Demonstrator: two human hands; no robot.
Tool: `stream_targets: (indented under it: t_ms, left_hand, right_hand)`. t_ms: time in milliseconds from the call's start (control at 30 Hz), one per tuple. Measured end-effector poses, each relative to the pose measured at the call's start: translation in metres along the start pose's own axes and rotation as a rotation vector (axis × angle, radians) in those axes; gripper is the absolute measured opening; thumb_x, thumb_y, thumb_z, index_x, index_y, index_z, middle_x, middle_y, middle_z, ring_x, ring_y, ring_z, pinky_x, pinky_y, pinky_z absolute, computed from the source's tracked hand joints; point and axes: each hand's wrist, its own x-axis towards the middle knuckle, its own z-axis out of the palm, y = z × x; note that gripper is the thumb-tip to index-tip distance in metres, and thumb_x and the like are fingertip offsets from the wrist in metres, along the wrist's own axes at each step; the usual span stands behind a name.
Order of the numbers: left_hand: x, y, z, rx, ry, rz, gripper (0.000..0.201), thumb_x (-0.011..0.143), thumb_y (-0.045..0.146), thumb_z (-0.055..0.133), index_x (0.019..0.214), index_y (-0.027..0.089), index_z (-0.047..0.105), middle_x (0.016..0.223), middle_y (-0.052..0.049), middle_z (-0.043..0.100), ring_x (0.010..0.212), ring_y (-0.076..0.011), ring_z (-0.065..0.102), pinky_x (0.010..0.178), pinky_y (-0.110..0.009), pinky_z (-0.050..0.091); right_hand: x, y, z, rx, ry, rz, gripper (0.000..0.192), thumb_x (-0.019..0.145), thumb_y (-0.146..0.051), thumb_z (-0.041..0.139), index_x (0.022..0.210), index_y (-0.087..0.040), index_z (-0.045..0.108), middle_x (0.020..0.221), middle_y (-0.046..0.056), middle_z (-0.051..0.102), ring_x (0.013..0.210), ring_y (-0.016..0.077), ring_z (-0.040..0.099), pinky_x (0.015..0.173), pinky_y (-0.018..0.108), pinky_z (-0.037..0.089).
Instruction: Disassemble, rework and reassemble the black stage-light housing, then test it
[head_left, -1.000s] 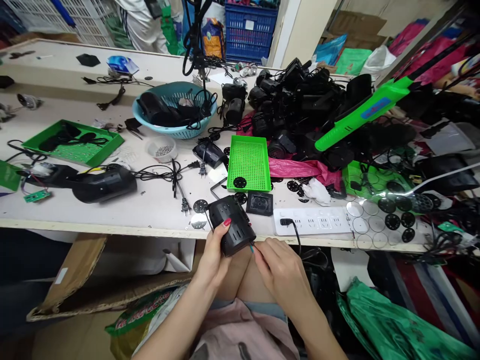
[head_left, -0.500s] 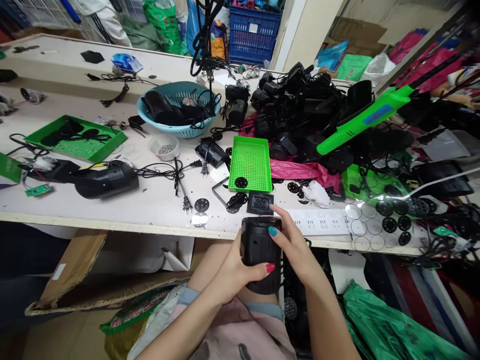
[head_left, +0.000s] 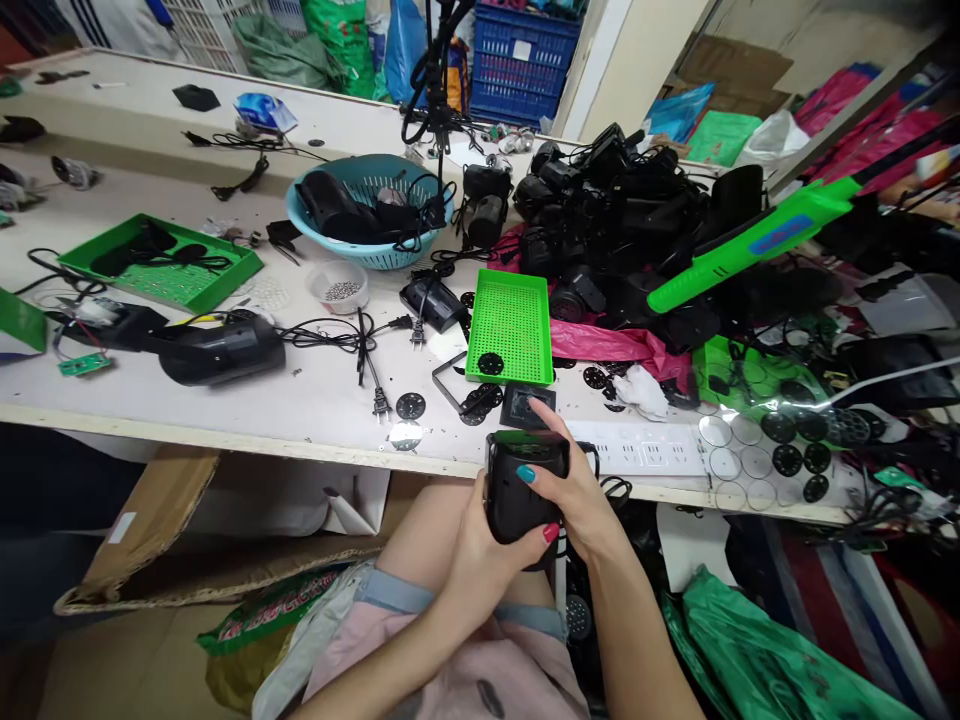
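A black plastic housing [head_left: 517, 505] with a rounded body is held over my lap, just off the table's front edge. My left hand [head_left: 484, 555] wraps its left side and underside, thumb across the lower face. On its right side, my right hand [head_left: 577, 490] grips it with the thumb on the face, while the index finger reaches forward toward a flat black square part [head_left: 523, 406] on the table. Whether that fingertip touches the part I cannot tell. Just beyond is a green perforated tray [head_left: 510, 320] with a black disc in it.
Left of centre stand a blue basket [head_left: 367, 255] of black parts and a small tub of screws [head_left: 341, 288]. Black devices [head_left: 622, 200] are heaped behind on the right. A white power strip [head_left: 645, 450] lies along the front edge, and a green-handled tool [head_left: 750, 245] hangs above.
The housing has tilted so that its top end shows more, and my right hand has shifted with it. The whole view has swung slightly left.
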Motion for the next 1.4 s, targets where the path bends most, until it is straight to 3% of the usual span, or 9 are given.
stream_targets:
  t_ms: [300, 567, 667, 767, 833, 900, 1033, 1133, 1400]
  left_hand:
    - [0.003, 0.002, -0.012, 0.223, 0.019, 0.164, 0.052, 0.07, 0.03, 0.083, 0.116, 0.019, 0.063, 0.102, -0.005, 0.072, 0.092, -0.0257, 0.065, 0.078, -0.032, 0.054]
    - [0.003, 0.012, -0.01, 0.304, 0.041, 0.191, 0.052, 0.069, 0.035, 0.08, 0.114, 0.015, 0.064, 0.098, -0.006, 0.074, 0.087, -0.0268, 0.067, 0.072, -0.032, 0.055]
    - [0.009, 0.022, -0.019, 0.436, 0.012, 0.163, 0.06, 0.066, 0.028, 0.079, 0.122, 0.016, 0.061, 0.1, -0.005, 0.074, 0.088, -0.0263, 0.068, 0.076, -0.033, 0.055]
    - [0.017, 0.03, -0.028, 0.608, -0.025, 0.179, 0.068, 0.066, 0.022, 0.078, 0.131, 0.023, 0.056, 0.11, -0.003, 0.072, 0.096, -0.0255, 0.067, 0.086, -0.036, 0.054]
    - [0.023, 0.031, -0.032, 0.701, -0.055, 0.181, 0.068, 0.066, 0.02, 0.078, 0.131, 0.026, 0.056, 0.114, -0.003, 0.071, 0.1, -0.0265, 0.067, 0.088, -0.038, 0.053]
    - [0.027, 0.029, -0.031, 0.746, -0.065, 0.181, 0.071, 0.066, 0.02, 0.079, 0.133, 0.026, 0.055, 0.119, -0.006, 0.069, 0.105, -0.0288, 0.065, 0.091, -0.04, 0.052]
    - [0.03, 0.021, -0.027, 0.791, -0.02, 0.2, 0.074, 0.065, 0.019, 0.079, 0.134, 0.02, 0.053, 0.12, -0.011, 0.067, 0.109, -0.0311, 0.063, 0.094, -0.044, 0.051]
    - [0.029, 0.016, -0.026, 0.842, -0.001, 0.21, 0.066, 0.064, 0.02, 0.079, 0.127, 0.017, 0.057, 0.117, -0.012, 0.068, 0.106, -0.0319, 0.064, 0.091, -0.044, 0.051]
    - [0.028, 0.014, -0.022, 0.892, 0.004, 0.214, 0.069, 0.064, 0.021, 0.082, 0.129, 0.015, 0.056, 0.115, -0.012, 0.07, 0.104, -0.0316, 0.065, 0.09, -0.043, 0.052]
  right_hand:
    - [0.0, 0.004, 0.007, 0.078, 0.008, -0.098, 0.089, 0.069, -0.042, 0.083, 0.147, -0.029, 0.044, 0.114, 0.004, 0.069, 0.104, 0.028, 0.067, 0.095, 0.042, 0.054]
    - [0.0, 0.006, 0.004, 0.1, -0.048, -0.109, 0.101, 0.073, -0.048, 0.08, 0.156, -0.028, 0.025, 0.121, 0.006, 0.068, 0.11, 0.0299, 0.066, 0.098, 0.045, 0.052]
    - [0.004, -0.002, -0.01, -0.036, -0.095, -0.155, 0.103, 0.074, -0.046, 0.082, 0.156, -0.028, 0.022, 0.133, 0.008, 0.063, 0.123, 0.0296, 0.059, 0.108, 0.047, 0.044]
    - [0.01, -0.021, -0.018, -0.307, -0.099, -0.313, 0.082, 0.077, -0.041, 0.082, 0.148, -0.028, 0.041, 0.144, 0.007, 0.054, 0.135, 0.0262, 0.047, 0.117, 0.041, 0.033]
    - [0.017, -0.03, -0.015, -0.464, -0.107, -0.336, 0.054, 0.087, -0.044, 0.071, 0.136, -0.026, 0.055, 0.133, 0.006, 0.063, 0.126, 0.0245, 0.056, 0.11, 0.038, 0.039]
    - [0.025, -0.034, -0.005, -0.606, -0.069, -0.305, 0.034, 0.096, -0.049, 0.055, 0.113, -0.024, 0.069, 0.106, 0.005, 0.073, 0.102, 0.0236, 0.066, 0.092, 0.035, 0.047]
    - [0.041, -0.023, 0.016, -0.749, 0.096, -0.273, 0.055, 0.102, -0.054, 0.036, 0.077, -0.023, 0.073, 0.079, 0.004, 0.072, 0.08, 0.0234, 0.065, 0.076, 0.035, 0.042]
    - [0.045, -0.014, 0.018, -0.754, 0.138, -0.227, 0.064, 0.103, -0.057, 0.029, 0.069, -0.024, 0.073, 0.076, 0.004, 0.072, 0.078, 0.0228, 0.065, 0.077, 0.034, 0.041]
    - [0.05, -0.003, 0.008, -0.624, 0.147, -0.208, 0.068, 0.1, -0.063, 0.033, 0.064, -0.022, 0.074, 0.067, 0.004, 0.07, 0.07, 0.0214, 0.063, 0.073, 0.033, 0.041]
